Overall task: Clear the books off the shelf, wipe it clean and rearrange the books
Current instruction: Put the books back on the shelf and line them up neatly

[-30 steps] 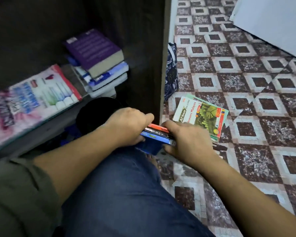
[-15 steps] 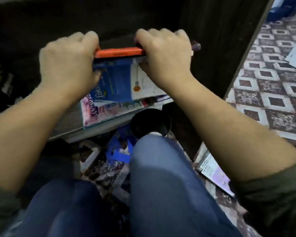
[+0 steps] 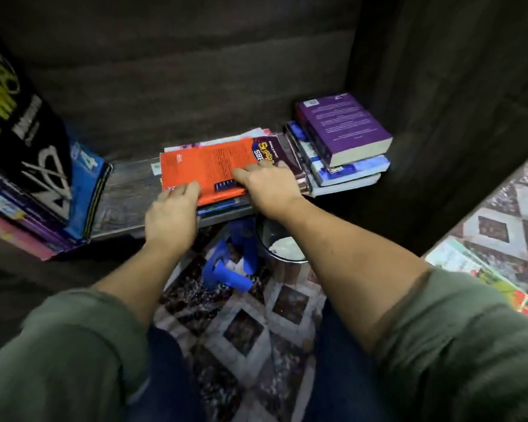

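At nine o'clock, a black book [image 3: 22, 126] with yellow letters leans to the left, with a blue book [image 3: 84, 184] leaning against it. Both stand on the dark shelf [image 3: 125, 190], whose bare board shows just to their right.

Near the centre, the left hand [image 3: 171, 216] reaches in from seven o'clock. Its fingers lie bent over the near left corner of an orange book [image 3: 208, 166]. The thumb is hidden, so I cannot tell whether the hand grasps the book or only rests on it.

The orange book lies flat on top of a small pile in the middle of the shelf. A dark purple cover [image 3: 269, 149] sticks out from under it at its one o'clock corner.

The right hand [image 3: 272, 185] comes in from five o'clock and lies released on the orange book's near right part, with its fingers stretched flat on the cover.

At two o'clock from the pile, a thick purple book [image 3: 345, 126] tops a second pile against the shelf's right wall.

Below the shelf edge, at six o'clock from the orange book, a blue plastic thing [image 3: 226, 272] and a dark round bin [image 3: 275, 239] stand on the patterned tile floor [image 3: 247, 330].

At four o'clock in the view, a green book [image 3: 470, 269] lies on the floor.
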The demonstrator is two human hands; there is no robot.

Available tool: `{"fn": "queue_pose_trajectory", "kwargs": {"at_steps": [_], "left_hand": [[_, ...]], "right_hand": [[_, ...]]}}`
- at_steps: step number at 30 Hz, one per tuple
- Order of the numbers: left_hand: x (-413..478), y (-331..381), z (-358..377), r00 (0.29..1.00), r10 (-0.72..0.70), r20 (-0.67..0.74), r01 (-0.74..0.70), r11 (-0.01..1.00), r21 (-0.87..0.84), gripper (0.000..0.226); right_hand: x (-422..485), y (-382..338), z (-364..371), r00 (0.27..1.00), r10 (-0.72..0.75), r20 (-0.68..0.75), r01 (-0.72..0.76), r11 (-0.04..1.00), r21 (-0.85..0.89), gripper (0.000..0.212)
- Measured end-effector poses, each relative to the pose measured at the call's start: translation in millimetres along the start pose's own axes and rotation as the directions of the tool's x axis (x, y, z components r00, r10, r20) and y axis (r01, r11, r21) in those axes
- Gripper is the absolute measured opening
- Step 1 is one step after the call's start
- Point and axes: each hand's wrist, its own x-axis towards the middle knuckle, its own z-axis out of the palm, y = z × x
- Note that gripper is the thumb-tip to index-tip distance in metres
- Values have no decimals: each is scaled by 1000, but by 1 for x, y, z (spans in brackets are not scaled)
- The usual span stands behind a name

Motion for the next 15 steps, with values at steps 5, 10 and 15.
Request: {"fn": "queue_pose_trajectory", "kwargs": {"at_steps": [5,10,15], "left_hand": [[37,-9,13,985,-37,166,79,964,-254,57],[47,-12,10,947,-2,322,101,951,-291,81],[41,-16,3,922,-28,385,137,956,-258,62]], "right_hand": [[20,31,16,974,79,212,-121,974,192,54],[26,37,17,959,90,270,-151,964,216,73],[21,25,11,909,72,410,-154,973,172,78]]}}
